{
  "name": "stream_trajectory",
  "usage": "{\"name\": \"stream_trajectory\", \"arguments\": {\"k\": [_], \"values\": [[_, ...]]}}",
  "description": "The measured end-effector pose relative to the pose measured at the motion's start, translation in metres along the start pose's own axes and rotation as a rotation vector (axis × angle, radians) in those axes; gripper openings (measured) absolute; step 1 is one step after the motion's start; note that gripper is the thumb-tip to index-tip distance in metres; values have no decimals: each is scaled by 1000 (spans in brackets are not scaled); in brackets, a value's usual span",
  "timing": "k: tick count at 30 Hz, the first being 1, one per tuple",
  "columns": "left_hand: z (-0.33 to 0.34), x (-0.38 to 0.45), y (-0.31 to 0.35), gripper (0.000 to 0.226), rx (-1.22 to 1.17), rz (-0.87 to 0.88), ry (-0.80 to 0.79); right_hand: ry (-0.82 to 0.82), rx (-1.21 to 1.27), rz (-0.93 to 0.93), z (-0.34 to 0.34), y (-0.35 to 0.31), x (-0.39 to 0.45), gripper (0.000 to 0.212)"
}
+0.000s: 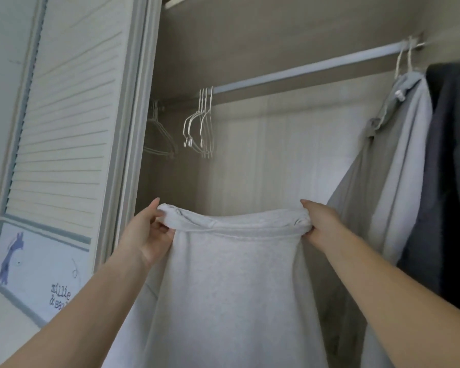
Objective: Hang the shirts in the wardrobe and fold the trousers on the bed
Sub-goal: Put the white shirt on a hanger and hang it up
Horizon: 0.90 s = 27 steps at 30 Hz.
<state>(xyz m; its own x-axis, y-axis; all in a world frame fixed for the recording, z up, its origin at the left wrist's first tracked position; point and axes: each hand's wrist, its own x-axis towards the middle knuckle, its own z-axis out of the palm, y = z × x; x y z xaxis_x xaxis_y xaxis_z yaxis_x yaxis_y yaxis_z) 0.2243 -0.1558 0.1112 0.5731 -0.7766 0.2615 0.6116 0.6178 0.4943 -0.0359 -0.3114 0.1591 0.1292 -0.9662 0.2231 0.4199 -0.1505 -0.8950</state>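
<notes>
The person shows only two bare forearms, the left hand [146, 235] and the right hand [320, 225] (no sleeve, watch, ring or bracelet shows on either), with short, unpainted-looking nails on the visible fingertips.

Soft, dim daylight from the left, faint shadows, slight overall blur — wide-angle bending at edges

Both arms raised forward; left hand [146, 229] and right hand [319, 224] level, fingers curled, pinching cloth.
</notes>
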Motion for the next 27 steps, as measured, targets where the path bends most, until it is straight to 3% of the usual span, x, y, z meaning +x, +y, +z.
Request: {"name": "stream_trajectory", "arguments": {"k": [5, 9, 11, 14, 16, 19, 23, 27], "values": [[18, 45, -11, 42, 406, 49, -112, -95, -404, -241, 9, -15, 37, 27], [27, 78, -4, 37, 693, 101, -105, -390, -779, -264, 19, -28, 51, 33], [30, 93, 0, 37, 847, 157, -92, -449, -1091, -347, 28, -36, 57, 28], [29, 120, 2, 42, 1170, 265, -82, -364, -1457, -568, 48, -46, 72, 25], [31, 134, 5, 26, 1289, 296, -54, -251, -1488, -688, 59, -52, 81, 23], [35, 153, 13, 16, 1137, 143, -72, -145, -1384, -769, 78, -58, 95, 15], [42, 162, 23, 14, 585, -126, -232, -26, -1416, -776, 105, -64, 119, 16], [53, 165, 29, 23, 221, -164, -417, -27, -1586, -697, 136, -65, 132, 11]]}}
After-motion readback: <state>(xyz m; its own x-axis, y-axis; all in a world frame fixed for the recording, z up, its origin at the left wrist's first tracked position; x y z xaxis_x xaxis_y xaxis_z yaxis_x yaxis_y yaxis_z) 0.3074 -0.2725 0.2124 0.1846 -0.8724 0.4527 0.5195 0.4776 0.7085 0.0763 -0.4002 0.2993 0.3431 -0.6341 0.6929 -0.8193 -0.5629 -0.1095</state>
